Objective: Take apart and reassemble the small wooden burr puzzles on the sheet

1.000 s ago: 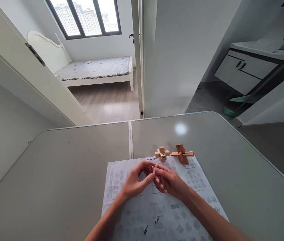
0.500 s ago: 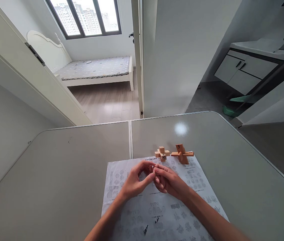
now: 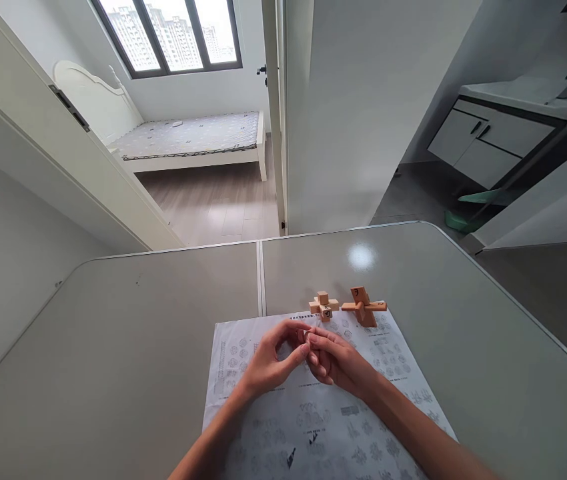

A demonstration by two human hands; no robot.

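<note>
Pale wooden cross (image 3: pixel 323 309) and reddish wooden cross (image 3: pixel 360 312) are standing at the far edge of the printed sheet (image 3: pixel 321 398). Left hand (image 3: pixel 274 360) and right hand (image 3: pixel 343 362) are seemingly pausing, fingertips meeting; whether anything is being gripped cannot be told. Handling either cross would be calling for parted fingers.

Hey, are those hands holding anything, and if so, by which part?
Nothing visible: the left hand and right hand touch each other, though something tiny could be hidden. The pale puzzle and darker puzzle aren't held.

A bed (image 3: pixel 188 139) stands near a window (image 3: pixel 173 37); right, perhaps a washbasin (image 3: pixel 518 99).
</note>
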